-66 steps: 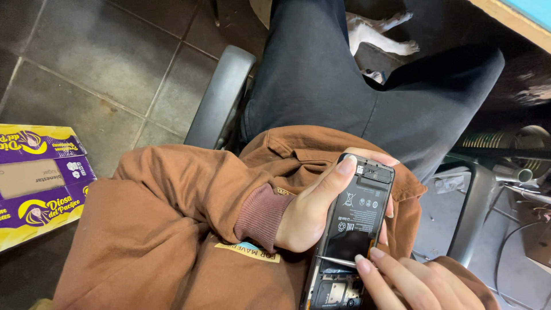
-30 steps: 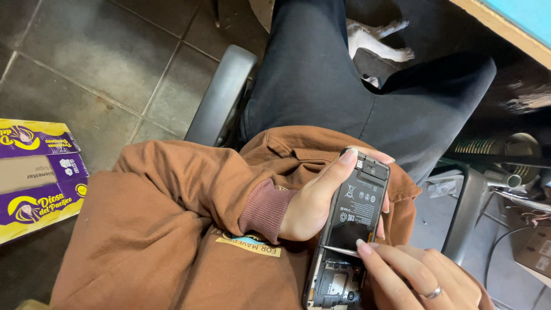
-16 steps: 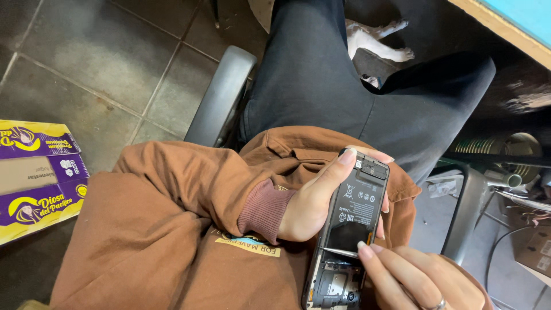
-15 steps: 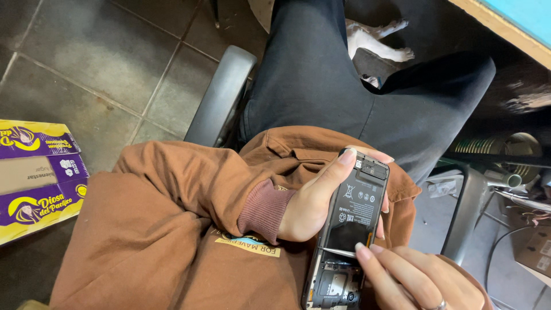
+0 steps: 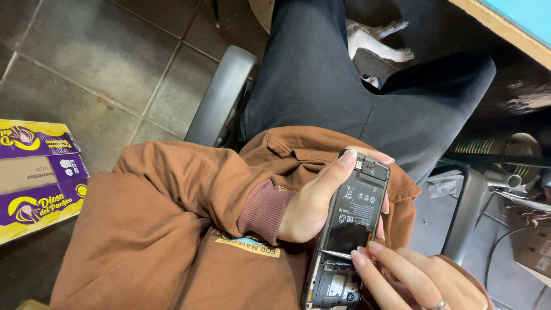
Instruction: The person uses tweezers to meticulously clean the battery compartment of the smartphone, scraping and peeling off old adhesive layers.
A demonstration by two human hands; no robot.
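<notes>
The person sits in a chair with an opened smartphone (image 5: 349, 229) held over the lap, its back cover off so the black battery and the small circuit parts at the lower end show. The left hand (image 5: 313, 198) grips the phone from its left side, fingers curled round the body, with the index finger stretched up along the edge so its tip rests at the phone's top corner; other fingertips of this hand peek out past the phone's right edge. The right hand (image 5: 416, 275) comes in from the lower right, two fingertips pressed together against the lower end of the battery, where a thin pale strip runs across the phone; whether they pinch that strip or only touch it I cannot tell. A ring sits on one finger of that hand. Both arms wear a brown jacket (image 5: 172, 229) with a ribbed maroon cuff at the left wrist, and the jacket bunches over dark trousers (image 5: 344, 80). The grey chair armrest (image 5: 221, 95) stands just beside the left leg. On the grey tiled floor (image 5: 97, 57), at the left, lies a purple and yellow cardboard box (image 5: 34, 172), well apart from the hands. A grey metal stool leg (image 5: 468, 204) stands near the right knee.
</notes>
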